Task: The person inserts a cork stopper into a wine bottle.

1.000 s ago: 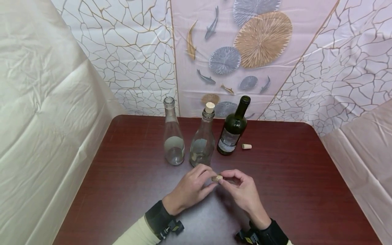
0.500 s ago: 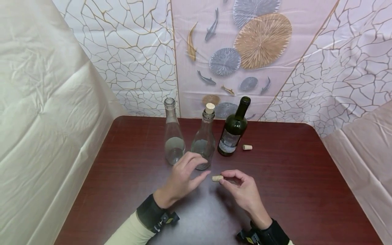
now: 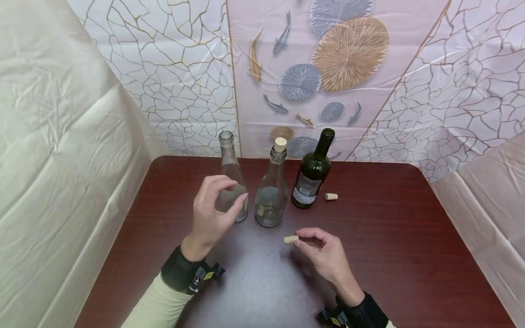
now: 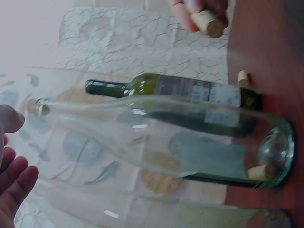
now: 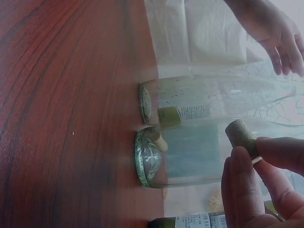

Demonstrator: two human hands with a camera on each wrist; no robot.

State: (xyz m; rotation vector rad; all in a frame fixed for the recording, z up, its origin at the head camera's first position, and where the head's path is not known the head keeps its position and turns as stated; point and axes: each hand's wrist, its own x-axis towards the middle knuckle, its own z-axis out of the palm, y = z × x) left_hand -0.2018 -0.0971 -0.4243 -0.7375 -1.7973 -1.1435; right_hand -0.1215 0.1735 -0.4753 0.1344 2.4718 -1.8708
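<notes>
My right hand [image 3: 326,257] pinches a cork [image 3: 290,239] between thumb and fingertips, low over the table in front of the bottles. In the right wrist view, most of the cork [image 5: 241,136] sticks out past the fingertips. My left hand [image 3: 213,214] is raised in front of the left clear glass bottle [image 3: 228,152], fingers and thumb bent and apart with nothing between them; it partly hides that bottle. The middle clear bottle [image 3: 270,193] has a cork stopper [image 3: 280,144] in its mouth. Through its glass, another cork [image 4: 261,172] shows at the bottom.
A dark green wine bottle [image 3: 315,171] with a label stands right of the middle bottle. Beside it, a loose cork [image 3: 331,197] lies on the red-brown table [image 3: 393,237]. Patterned cloth [image 3: 180,82] hangs behind the table's far edge.
My left hand has let go of the cork and moved up and left, to the front of the left bottle. My right hand has stayed in place, still pinching the cork.
</notes>
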